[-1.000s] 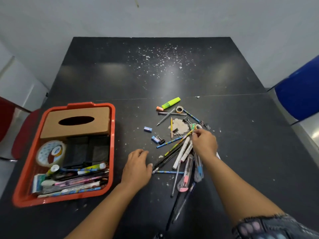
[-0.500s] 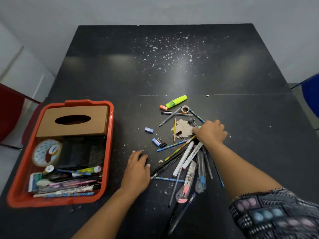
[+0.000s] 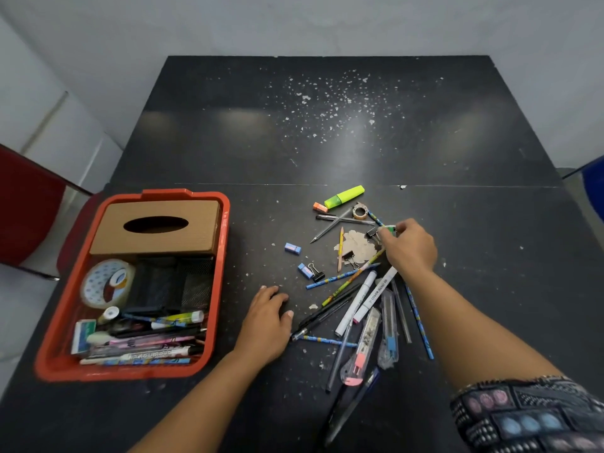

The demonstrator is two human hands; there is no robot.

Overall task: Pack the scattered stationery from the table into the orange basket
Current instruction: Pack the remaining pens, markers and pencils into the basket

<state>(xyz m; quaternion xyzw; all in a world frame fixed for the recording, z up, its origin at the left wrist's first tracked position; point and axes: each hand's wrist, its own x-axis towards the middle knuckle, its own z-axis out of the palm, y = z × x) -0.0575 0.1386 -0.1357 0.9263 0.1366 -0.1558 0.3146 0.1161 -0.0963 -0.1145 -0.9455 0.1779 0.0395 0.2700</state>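
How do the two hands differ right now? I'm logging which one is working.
The right hand reaches into the stationery pile, fingers pinching a small green item; the left hand lies palm-down on the table, holding nothing. The right is farther from the orange basket. Both are bare.

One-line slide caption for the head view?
Right hand pinches a small green item; left hand rests flat beside the orange basket.
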